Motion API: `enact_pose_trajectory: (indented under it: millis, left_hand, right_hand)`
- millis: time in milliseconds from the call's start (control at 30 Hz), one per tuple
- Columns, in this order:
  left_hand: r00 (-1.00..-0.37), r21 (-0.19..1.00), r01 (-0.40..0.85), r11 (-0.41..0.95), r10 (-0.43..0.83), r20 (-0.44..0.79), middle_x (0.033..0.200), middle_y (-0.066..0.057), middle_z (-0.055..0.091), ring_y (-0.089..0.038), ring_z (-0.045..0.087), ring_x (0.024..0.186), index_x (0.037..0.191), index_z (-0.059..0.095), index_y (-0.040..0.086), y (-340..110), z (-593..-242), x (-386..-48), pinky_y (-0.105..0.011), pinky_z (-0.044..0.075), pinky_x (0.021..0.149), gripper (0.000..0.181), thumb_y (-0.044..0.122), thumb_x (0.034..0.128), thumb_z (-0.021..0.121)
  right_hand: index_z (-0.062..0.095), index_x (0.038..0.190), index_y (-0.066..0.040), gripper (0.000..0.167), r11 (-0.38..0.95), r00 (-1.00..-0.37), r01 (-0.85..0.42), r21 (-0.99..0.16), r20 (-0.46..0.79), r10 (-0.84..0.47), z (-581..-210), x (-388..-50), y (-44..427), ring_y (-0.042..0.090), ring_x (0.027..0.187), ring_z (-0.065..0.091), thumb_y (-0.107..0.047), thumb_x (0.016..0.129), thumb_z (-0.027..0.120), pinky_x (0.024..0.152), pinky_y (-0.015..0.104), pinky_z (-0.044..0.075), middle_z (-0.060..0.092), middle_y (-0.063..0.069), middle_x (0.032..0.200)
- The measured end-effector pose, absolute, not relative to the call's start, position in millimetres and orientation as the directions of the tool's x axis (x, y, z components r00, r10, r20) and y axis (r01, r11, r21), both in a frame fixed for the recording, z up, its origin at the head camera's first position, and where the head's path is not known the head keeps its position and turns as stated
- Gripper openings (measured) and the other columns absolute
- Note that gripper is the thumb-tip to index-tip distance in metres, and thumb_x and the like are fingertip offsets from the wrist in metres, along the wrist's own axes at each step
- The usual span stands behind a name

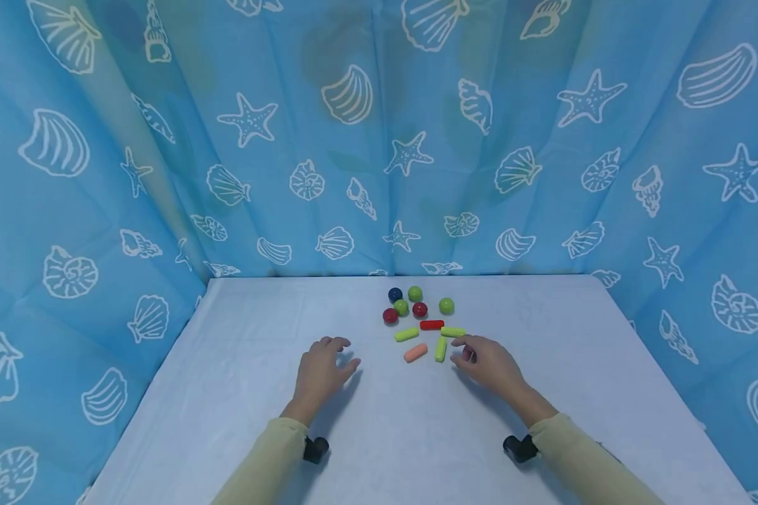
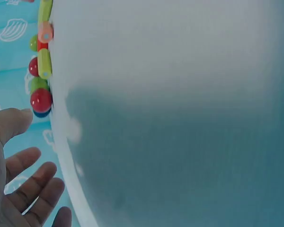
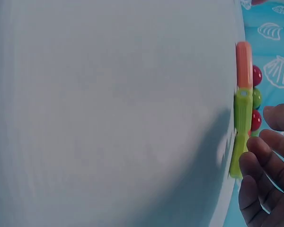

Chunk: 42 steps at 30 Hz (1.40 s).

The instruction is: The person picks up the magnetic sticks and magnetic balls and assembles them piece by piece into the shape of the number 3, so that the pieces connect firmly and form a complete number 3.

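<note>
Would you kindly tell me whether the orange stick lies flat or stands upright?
Flat: the head view shows the orange stick lengthwise on the white tabletop.

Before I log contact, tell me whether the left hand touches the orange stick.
No, the head view shows a gap of white table between the left hand and the orange stick.

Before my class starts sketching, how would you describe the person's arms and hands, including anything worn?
The left sleeve and right sleeve are long, plain and pale yellowish-beige. A small black device shows at each wrist: the left device and right device. The left hand and right hand wear no gloves.
</note>
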<state>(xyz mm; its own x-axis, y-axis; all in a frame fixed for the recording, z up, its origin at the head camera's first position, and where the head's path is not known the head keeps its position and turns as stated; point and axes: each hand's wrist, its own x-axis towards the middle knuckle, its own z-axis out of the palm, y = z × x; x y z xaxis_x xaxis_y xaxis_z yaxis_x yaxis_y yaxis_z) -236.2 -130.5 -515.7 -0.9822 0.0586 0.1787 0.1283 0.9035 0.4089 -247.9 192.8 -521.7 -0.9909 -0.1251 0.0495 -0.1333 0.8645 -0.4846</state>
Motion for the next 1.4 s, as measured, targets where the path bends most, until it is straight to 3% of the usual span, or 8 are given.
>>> enact_pose_trajectory:
  millis: [433, 833, 1133, 1400]
  left_hand:
    - [-0.986, 0.432, 0.135, 0.892, 0.078, 0.147, 0.098, -0.002, 0.067, -0.021, 0.061, 0.093, 0.115, 0.07, 0.013, -120, -525, -231, -0.042, 0.05, 0.085, 0.037, 0.035, 0.0875, 0.08]
    - [-0.978, 0.454, 0.18, 0.873, 0.108, 0.179, 0.098, -0.002, 0.067, -0.021, 0.061, 0.092, 0.114, 0.07, 0.013, -114, -530, -227, -0.043, 0.051, 0.086, 0.037, 0.033, 0.086, 0.082]
    - [-0.987, 0.48, 0.142, 0.866, 0.089, 0.132, 0.101, -0.002, 0.067, -0.021, 0.061, 0.095, 0.116, 0.069, 0.014, -108, -532, -227, -0.043, 0.05, 0.089, 0.038, 0.033, 0.086, 0.082]
    - [-0.985, 0.495, 0.159, 0.854, 0.105, 0.136, 0.099, -0.001, 0.066, -0.019, 0.06, 0.092, 0.115, 0.069, 0.014, -104, -531, -226, -0.043, 0.05, 0.088, 0.038, 0.034, 0.0854, 0.082]
  right_hand:
    - [0.072, 0.117, -0.016, 0.03, 0.832, -0.986, -0.169, -0.529, 0.087, -0.145, -528, -246, 170, 0.013, 0.075, 0.054, -0.026, 0.089, 0.079, 0.07, 0.029, 0.05, 0.058, -0.006, 0.08]
    - [0.072, 0.119, -0.019, 0.033, 0.831, -0.983, -0.18, -0.527, 0.116, -0.139, -525, -250, 153, 0.02, 0.1, 0.06, -0.026, 0.089, 0.08, 0.088, 0.039, 0.056, 0.067, 0.001, 0.107]
    - [0.071, 0.124, -0.02, 0.033, 0.829, -0.985, -0.172, -0.532, 0.092, -0.145, -527, -260, 145, 0.027, 0.122, 0.058, -0.023, 0.091, 0.077, 0.1, 0.046, 0.05, 0.066, 0.005, 0.129]
    - [0.073, 0.121, -0.019, 0.032, 0.84, -0.986, -0.165, -0.517, 0.058, -0.158, -526, -265, 139, 0.029, 0.121, 0.058, -0.021, 0.09, 0.079, 0.098, 0.047, 0.052, 0.068, 0.004, 0.123]
